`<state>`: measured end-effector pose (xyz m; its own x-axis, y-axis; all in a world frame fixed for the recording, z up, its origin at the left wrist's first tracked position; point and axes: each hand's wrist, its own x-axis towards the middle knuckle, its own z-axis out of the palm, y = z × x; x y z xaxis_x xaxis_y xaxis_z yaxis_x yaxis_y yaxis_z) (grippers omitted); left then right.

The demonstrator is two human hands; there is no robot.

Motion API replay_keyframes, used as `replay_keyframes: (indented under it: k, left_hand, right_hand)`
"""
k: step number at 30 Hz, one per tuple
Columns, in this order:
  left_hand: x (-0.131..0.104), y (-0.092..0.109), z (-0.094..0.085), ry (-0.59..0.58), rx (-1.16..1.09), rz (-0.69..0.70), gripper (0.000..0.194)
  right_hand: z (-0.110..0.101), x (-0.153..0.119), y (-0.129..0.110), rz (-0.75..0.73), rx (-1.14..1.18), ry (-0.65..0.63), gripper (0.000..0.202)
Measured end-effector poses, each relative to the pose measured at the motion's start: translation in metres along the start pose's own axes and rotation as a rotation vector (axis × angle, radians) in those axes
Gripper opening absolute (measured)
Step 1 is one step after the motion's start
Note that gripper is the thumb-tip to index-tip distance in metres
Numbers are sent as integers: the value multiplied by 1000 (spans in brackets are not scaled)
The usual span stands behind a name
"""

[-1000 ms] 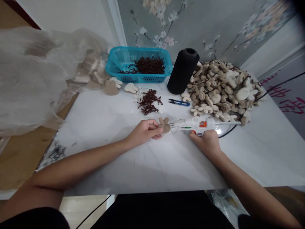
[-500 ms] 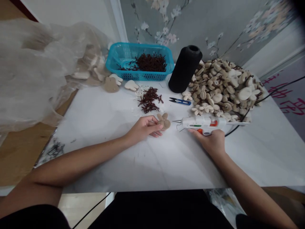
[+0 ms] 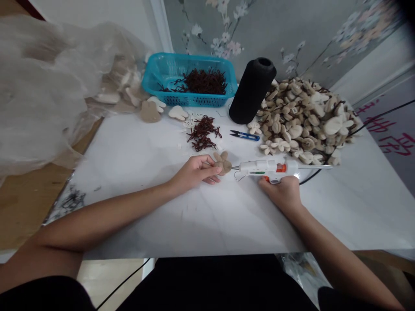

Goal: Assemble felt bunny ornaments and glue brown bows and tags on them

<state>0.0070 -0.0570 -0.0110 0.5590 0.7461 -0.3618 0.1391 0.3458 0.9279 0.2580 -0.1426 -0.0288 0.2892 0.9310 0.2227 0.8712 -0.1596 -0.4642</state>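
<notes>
Between the thumb and fingers of my left hand [image 3: 201, 171] is a small beige felt piece [image 3: 223, 162] with ear-like lobes, held just above the table. My right hand [image 3: 284, 188] is wrapped round the handle of a white and orange glue gun [image 3: 266, 167]. The metal nozzle of the gun points left and meets the right side of the beige piece. Beyond the left hand lies a small pile of dark brown string bows [image 3: 204, 133]. Blue thread snips [image 3: 244, 135] rest behind the gun.
A blue basket [image 3: 188, 100] of brown bows stands at the back, beside a black cylinder [image 3: 252, 90]. Beige and white felt pieces [image 3: 301, 116] are heaped at right rear. A plastic bag [image 3: 42, 90] covers the left rear. A black cable [image 3: 311, 176] trails behind the gun.
My right hand has moved the glue gun left, and its nozzle now reaches the beige piece. My left hand has stayed nearly still.
</notes>
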Motion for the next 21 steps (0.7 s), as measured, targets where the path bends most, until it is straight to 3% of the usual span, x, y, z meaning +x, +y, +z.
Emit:
replay_keyframes:
  k: [15,21]
  left_hand:
    - [-1,2,-2,-7,-49,24,29]
    - [-1,1,-6,-88,-152,97,33]
  right_hand:
    - [1,0,7,-22,-28,14,40]
    - [-8,6,23,53,-159,33,46]
